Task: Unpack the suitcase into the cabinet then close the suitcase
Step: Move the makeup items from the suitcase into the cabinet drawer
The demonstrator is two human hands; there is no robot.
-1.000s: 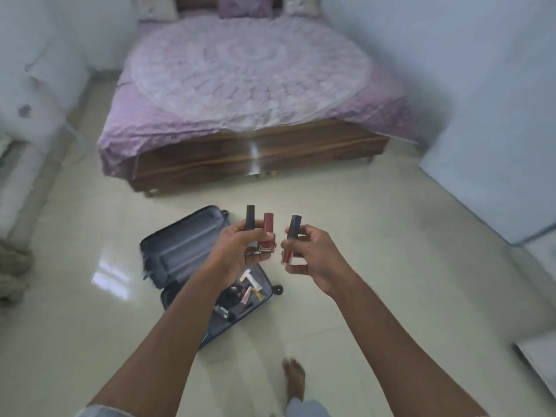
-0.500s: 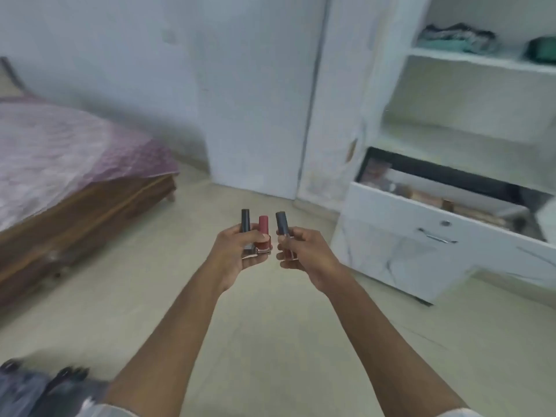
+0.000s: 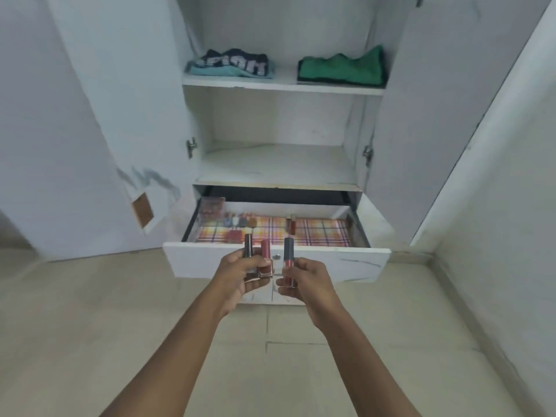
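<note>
My left hand holds two cosmetic bottles upright: a dark-capped one and a pink-capped one. In my right hand is a grey-capped lip gloss tube, pinched upright. Both hands hover just in front of the open drawer of the white cabinet. The drawer has a plaid liner and holds several small cosmetics at its left and back. The suitcase is out of view.
Folded clothes lie on the upper shelf: a dark striped pile at left, a green one at right. The middle shelf shows bare board. Both cabinet doors stand open. A wall closes in on the right; tiled floor lies below.
The view has swung right from the bed and suitcase to face the cabinet squarely. My hands kept the same three cosmetics and now sit close to the open drawer front.
</note>
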